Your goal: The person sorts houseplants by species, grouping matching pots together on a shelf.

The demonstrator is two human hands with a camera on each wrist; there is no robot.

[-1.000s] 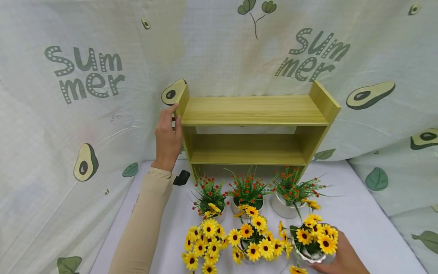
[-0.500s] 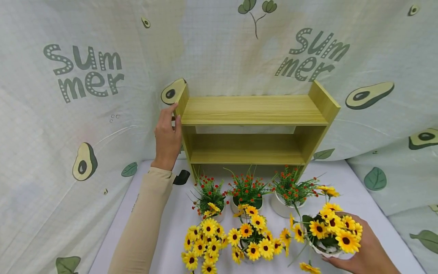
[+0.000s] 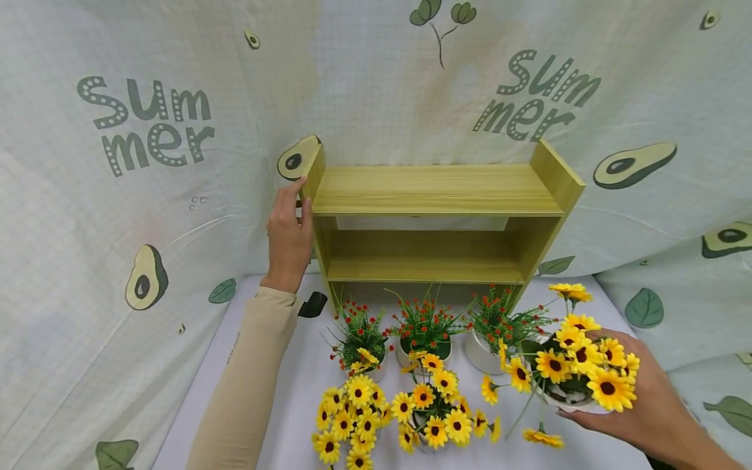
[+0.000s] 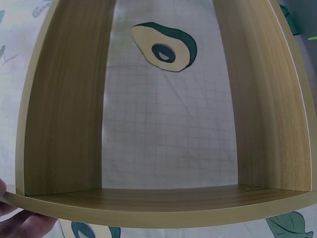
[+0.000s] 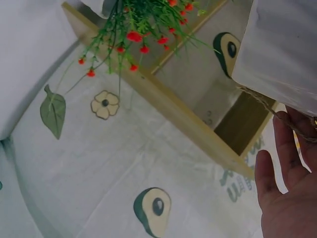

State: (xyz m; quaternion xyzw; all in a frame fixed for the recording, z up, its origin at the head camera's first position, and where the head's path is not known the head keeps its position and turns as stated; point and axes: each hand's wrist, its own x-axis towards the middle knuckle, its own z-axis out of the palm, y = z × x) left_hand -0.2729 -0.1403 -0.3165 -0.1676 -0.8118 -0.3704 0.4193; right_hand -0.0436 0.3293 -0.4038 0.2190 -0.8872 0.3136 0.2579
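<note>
My right hand (image 3: pixel 640 391) grips a white pot of yellow artificial daisies (image 3: pixel 581 359), raised at the right of the table. In the right wrist view, my fingers (image 5: pixel 292 158) lie beside the white pot (image 5: pixel 282 54), which has twine near its rim. My left hand (image 3: pixel 288 238) holds the left side panel of a wooden shelf (image 3: pixel 435 186) near its top. In the left wrist view, fingertips (image 4: pixel 29 225) show at the shelf's edge. Two more pots of yellow daisies, left (image 3: pixel 355 418) and middle (image 3: pixel 437 418), stand at the front of the table.
Three white pots of red-flowered grass, left (image 3: pixel 361 333), middle (image 3: pixel 425 326) and right (image 3: pixel 499 320), stand in front of the shelf. A white table (image 3: pixel 282 385) lies beneath. Printed cloth (image 3: pixel 382 85) hangs behind. A black object (image 3: pixel 312 305) sits by my left wrist.
My right hand has carried the daisy pot rightward and farther from me, up beside the right red-flowered pot. My left hand has stayed at the shelf.
</note>
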